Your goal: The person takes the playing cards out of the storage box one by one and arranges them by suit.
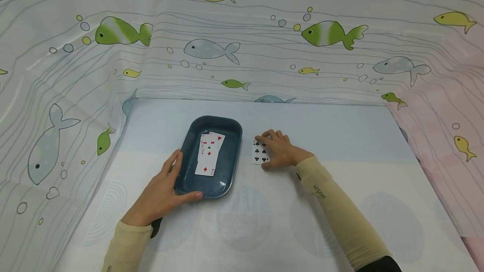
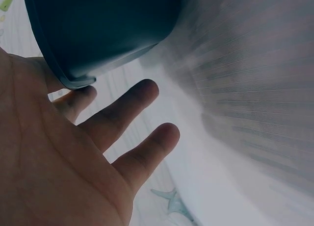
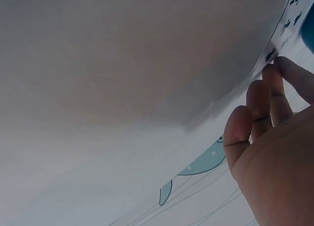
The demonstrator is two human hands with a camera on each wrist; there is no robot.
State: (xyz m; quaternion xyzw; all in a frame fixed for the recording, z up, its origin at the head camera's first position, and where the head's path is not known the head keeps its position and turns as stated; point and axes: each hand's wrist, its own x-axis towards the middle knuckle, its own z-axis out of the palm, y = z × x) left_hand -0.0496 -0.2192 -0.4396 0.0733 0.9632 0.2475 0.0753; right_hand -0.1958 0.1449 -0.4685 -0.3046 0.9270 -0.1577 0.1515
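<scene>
A dark blue tray (image 1: 223, 184) with rounded corners sits left of centre on the white table. Inside it, a few playing cards (image 1: 206, 165) lie overlapped, a two of diamonds among them. My left hand (image 1: 162, 192) rests against the tray's left side, its thumb along the near end. In the left wrist view its fingers (image 2: 152, 152) are spread and nearly straight beside the tray wall. To the right of the tray, my right hand (image 1: 281, 150) grips a six of clubs (image 1: 258, 154) face up, index finger at its far edge, thumb at its near edge.
A white cloth printed with fish (image 1: 211, 49) stands behind the table and along both sides. The pale table top (image 1: 242, 230) bears faint round patterns. Beige sleeves (image 1: 336, 217) cover both forearms.
</scene>
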